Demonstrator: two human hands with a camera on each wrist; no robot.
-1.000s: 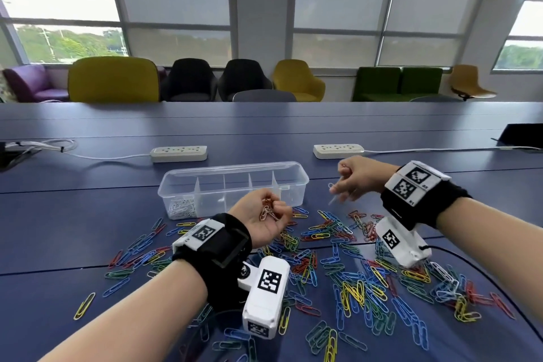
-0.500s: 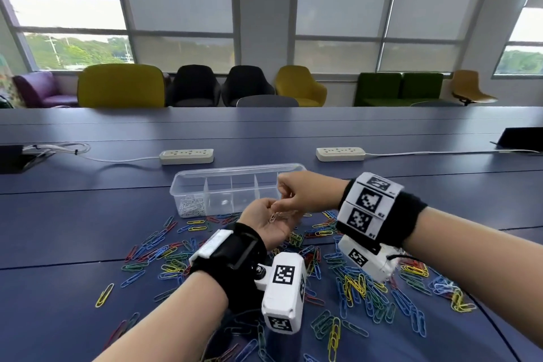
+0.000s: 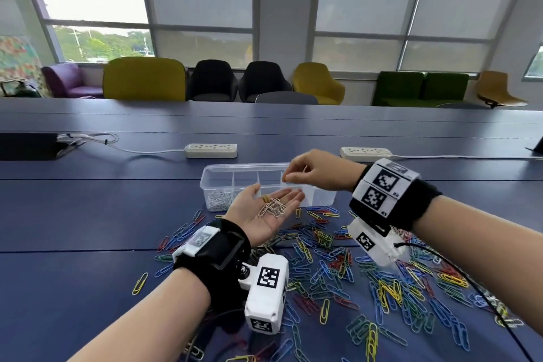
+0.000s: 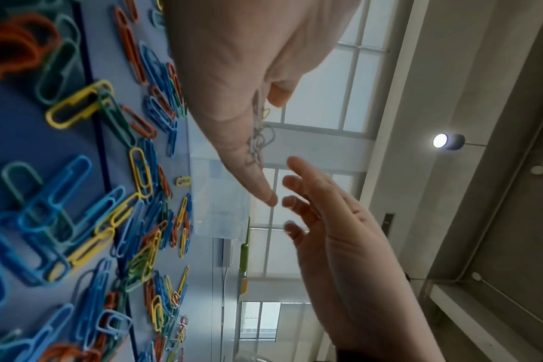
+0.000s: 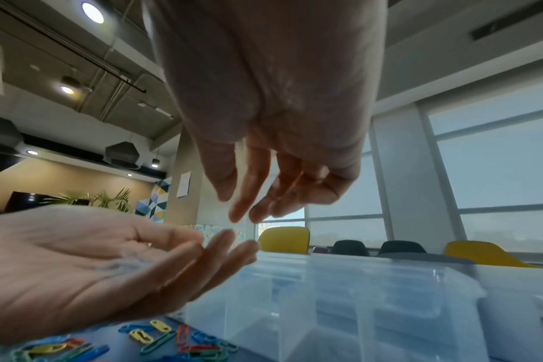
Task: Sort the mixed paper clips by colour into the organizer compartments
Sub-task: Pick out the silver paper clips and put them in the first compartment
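My left hand (image 3: 258, 225) lies palm up in front of the clear organizer (image 3: 244, 166), fingers straight, carrying several white paper clips (image 3: 274, 207) on the palm. The right hand (image 3: 317, 173) hovers just above the left fingertips, over the organizer's front wall. In the right wrist view its fingers (image 5: 237, 215) hang loosely apart with no clip between them. The left wrist view shows the same clips (image 4: 257, 142) on the left hand (image 4: 233, 73). White clips (image 3: 219, 201) fill the organizer's leftmost compartment. Mixed coloured clips (image 3: 352, 273) are strewn over the blue table.
Two white power strips (image 3: 211, 150) (image 3: 365, 152) lie behind the organizer, their cords running outward. A black cable (image 3: 470, 282) from the right wrist camera crosses the clips at the right. Chairs stand beyond the table's far edge.
The left hand, curled round the clips before, has opened flat. The right hand came over from the right to the left palm and now hovers just above its fingertips.
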